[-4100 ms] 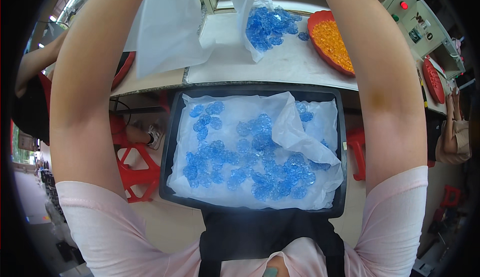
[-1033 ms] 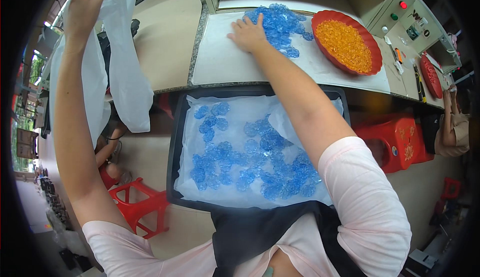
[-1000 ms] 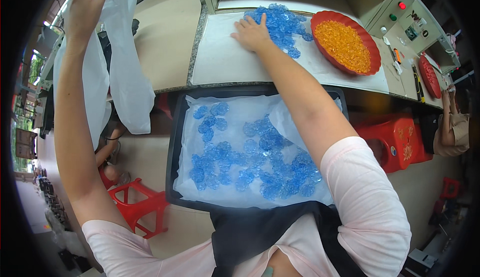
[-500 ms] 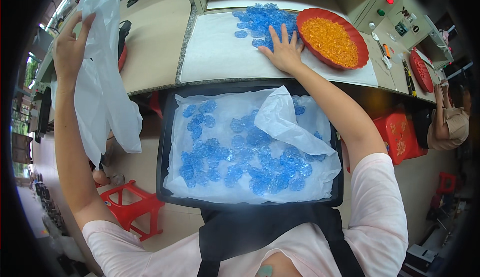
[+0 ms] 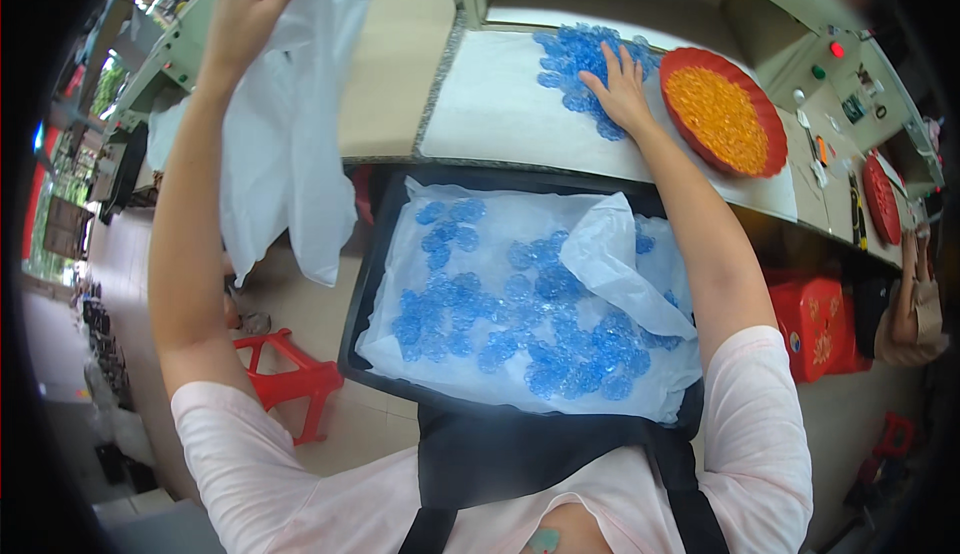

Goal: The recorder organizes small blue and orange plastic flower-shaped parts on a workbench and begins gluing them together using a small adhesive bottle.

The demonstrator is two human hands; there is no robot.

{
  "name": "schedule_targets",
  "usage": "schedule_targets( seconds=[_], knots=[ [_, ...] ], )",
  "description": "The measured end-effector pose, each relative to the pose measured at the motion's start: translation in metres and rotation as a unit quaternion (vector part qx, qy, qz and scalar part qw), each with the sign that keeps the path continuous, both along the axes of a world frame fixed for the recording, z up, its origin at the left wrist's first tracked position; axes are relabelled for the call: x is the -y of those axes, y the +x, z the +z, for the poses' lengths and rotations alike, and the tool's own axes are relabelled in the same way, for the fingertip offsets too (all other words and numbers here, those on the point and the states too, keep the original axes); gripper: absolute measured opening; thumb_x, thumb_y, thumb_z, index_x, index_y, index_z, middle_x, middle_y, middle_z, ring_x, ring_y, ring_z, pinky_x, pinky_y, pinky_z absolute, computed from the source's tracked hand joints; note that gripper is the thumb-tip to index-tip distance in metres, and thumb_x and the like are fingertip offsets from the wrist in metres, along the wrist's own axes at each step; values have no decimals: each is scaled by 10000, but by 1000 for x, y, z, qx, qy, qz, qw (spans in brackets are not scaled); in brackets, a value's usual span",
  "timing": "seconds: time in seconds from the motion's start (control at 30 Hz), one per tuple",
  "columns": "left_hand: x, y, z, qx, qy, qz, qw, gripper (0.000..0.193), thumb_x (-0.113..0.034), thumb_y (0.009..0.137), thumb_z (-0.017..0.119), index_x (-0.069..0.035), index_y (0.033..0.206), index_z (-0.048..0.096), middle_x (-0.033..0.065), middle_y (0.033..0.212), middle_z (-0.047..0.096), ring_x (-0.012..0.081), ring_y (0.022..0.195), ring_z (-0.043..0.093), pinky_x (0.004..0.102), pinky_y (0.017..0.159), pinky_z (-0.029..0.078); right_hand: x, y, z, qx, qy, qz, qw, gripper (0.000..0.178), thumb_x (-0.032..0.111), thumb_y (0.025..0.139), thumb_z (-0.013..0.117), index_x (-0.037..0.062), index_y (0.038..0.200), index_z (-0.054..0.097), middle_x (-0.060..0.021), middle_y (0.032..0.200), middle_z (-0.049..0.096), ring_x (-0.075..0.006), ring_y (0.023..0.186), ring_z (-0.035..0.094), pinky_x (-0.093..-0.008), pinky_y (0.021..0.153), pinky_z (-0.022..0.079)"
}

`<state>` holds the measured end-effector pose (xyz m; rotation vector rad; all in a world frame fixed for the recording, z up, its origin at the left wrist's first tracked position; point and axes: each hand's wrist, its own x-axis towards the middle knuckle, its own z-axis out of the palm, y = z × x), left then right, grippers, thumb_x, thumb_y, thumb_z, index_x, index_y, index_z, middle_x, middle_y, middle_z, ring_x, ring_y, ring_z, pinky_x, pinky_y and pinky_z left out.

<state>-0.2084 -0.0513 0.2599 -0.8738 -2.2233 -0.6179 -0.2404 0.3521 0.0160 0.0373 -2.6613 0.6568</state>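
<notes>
My left hand (image 5: 245, 29) is raised at the upper left, its fingers and thumb pinching a thin white sheet (image 5: 285, 144) that hangs down in folds. Spread fingers of my right hand (image 5: 624, 99) rest on a heap of flat, clear blue pieces (image 5: 570, 59) on the bench. Under the heap lies white paper (image 5: 490, 94). Close to my body is a black tray (image 5: 352, 359) lined with white sheeting, with many more blue pieces (image 5: 570, 359) scattered over it. One part of the lining (image 5: 620, 269) is folded up over some of them.
A red scalloped bowl (image 5: 776, 159) of small orange pieces (image 5: 715, 119) stands right of my right hand. Beyond it are hand tools (image 5: 856, 209) and another red dish (image 5: 880, 199). A red stool (image 5: 300, 384) stands on the floor at left. Another person (image 5: 905, 314) sits at far right.
The whole view has shifted, so the bench and tray appear farther right. My left hand has moved forward and to the right with the white sheet. My right hand stays on the blue heap.
</notes>
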Motion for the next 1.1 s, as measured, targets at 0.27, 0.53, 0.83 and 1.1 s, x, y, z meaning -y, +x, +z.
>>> schedule_targets(
  seconds=[0.27,0.53,0.83,1.1],
  knots=[
    [17,-12,4,149,80,-48,984,310,-178,866,582,-12,1127,571,25,1013,616,76,893,567,216,777,461,53,-7,8,-74,34,14,997,615,540,855,420,159,1333,356,-187,1427,202,-464,1284,170,-542,1030,185],
    [39,-14,-9,136,69,-12,988,321,-185,874,573,-22,1151,562,21,1059,601,74,917,561,210,830,433,-20,-47,1,-23,-133,-203,970,761,561,835,431,78,1380,212,-357,1383,77,-496,1283,148,-485,1046,197],
    [-25,12,5,76,95,-103,987,177,-130,831,602,14,934,605,-13,835,594,50,766,514,191,678,405,8,-65,-10,-7,-59,11,998,697,553,832,444,72,1329,358,-288,1341,309,-392,1263,283,-432,1039,229],
    [-71,2,13,189,179,-103,960,211,-221,814,625,-16,855,604,-25,779,575,43,693,486,191,603,382,134,46,156,25,-420,410,809,726,461,794,593,86,1346,307,-176,1366,324,-310,1284,284,-472,1038,244]
  ],
)
